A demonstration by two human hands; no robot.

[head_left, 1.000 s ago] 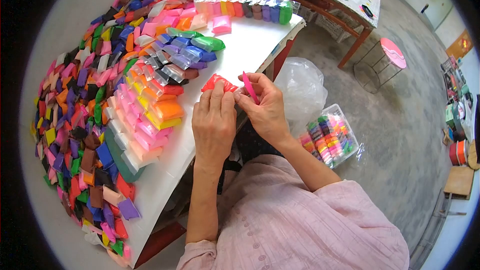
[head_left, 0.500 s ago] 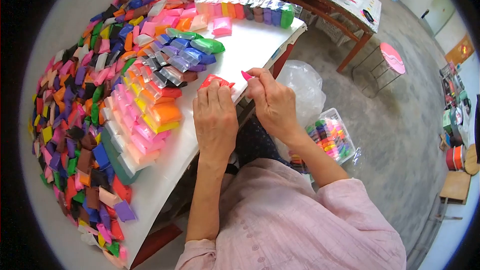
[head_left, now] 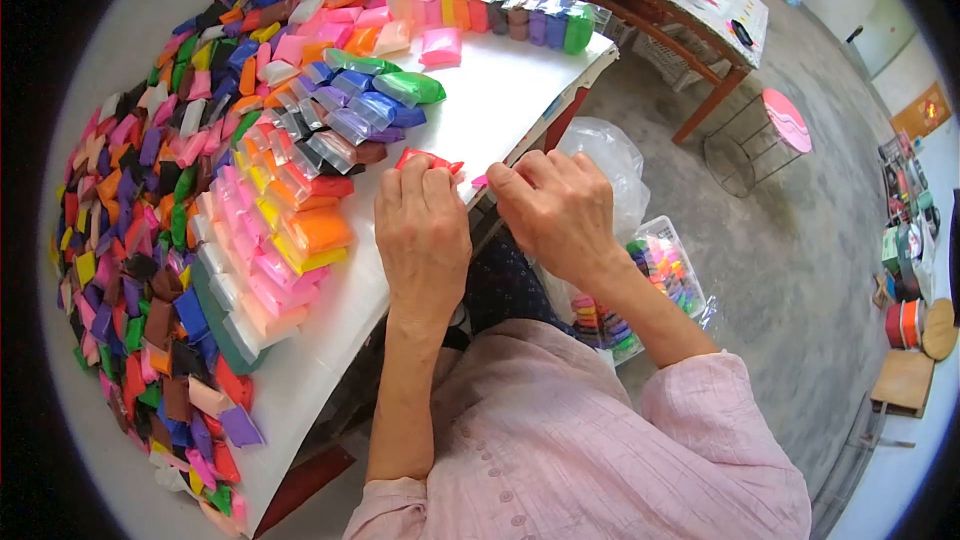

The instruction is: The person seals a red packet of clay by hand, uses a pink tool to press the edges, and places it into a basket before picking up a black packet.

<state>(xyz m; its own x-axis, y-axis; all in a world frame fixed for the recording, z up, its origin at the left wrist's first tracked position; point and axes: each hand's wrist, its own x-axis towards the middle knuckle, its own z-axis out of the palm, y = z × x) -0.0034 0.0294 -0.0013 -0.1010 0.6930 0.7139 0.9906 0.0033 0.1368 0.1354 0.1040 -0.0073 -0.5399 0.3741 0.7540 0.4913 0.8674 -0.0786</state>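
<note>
My left hand [head_left: 425, 225] rests at the table's front edge, its fingers curled down over a red packet of modelling clay [head_left: 430, 159]. The packet lies on the white table top [head_left: 490, 100], partly hidden by those fingers. Just to the right, my right hand [head_left: 557, 202] is closed in a pinch, back upward. The tip of a small bright pink piece [head_left: 480, 181] sticks out from it toward the red packet; the rest is hidden, so I cannot make out its kind. Left of my hands lie stacked rows of pink, yellow and orange packets [head_left: 290, 230].
A large heap of mixed coloured packets [head_left: 140, 270] covers the table's left side. A clear bag with a row of packets [head_left: 490, 15] lies at the far end. Below on the right are a plastic bag [head_left: 610, 155], a clear box of packets [head_left: 668, 260] and a pink stool [head_left: 785, 120].
My right hand has turned over, back upward, and the pink piece has come down and left, closer to the red packet. My left hand stays on the packet.
</note>
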